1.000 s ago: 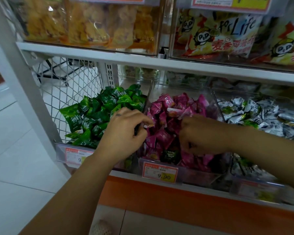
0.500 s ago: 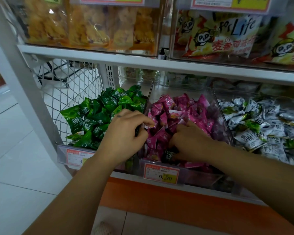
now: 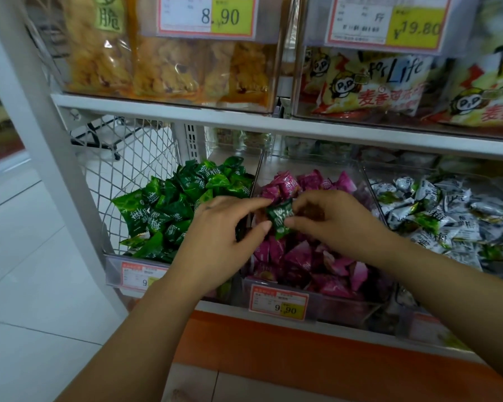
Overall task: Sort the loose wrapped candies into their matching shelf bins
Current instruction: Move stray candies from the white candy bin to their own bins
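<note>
Head view: the green bin point(image 3: 114, 274) stood just left of the pink bin point(image 3: 346, 306), and the white bin point(image 3: 418, 326) just right of it. A shelf point(image 3: 244, 120) ran above it. A price tag point(image 3: 278, 305) sat on its front wall. One green candy point(image 3: 280, 217) was above the pink bin's pile. The left hand point(image 3: 215, 227) pinched the candy's left end and the right hand point(image 3: 334, 221) its right end.

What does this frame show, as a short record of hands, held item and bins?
held item: green candy, above the pink candies
left hand: pinches its left edge
right hand: pinches its right edge
left bin: green candies
middle bin: pink candies
right bin: white candies
status: green candy not yet in left bin
</note>
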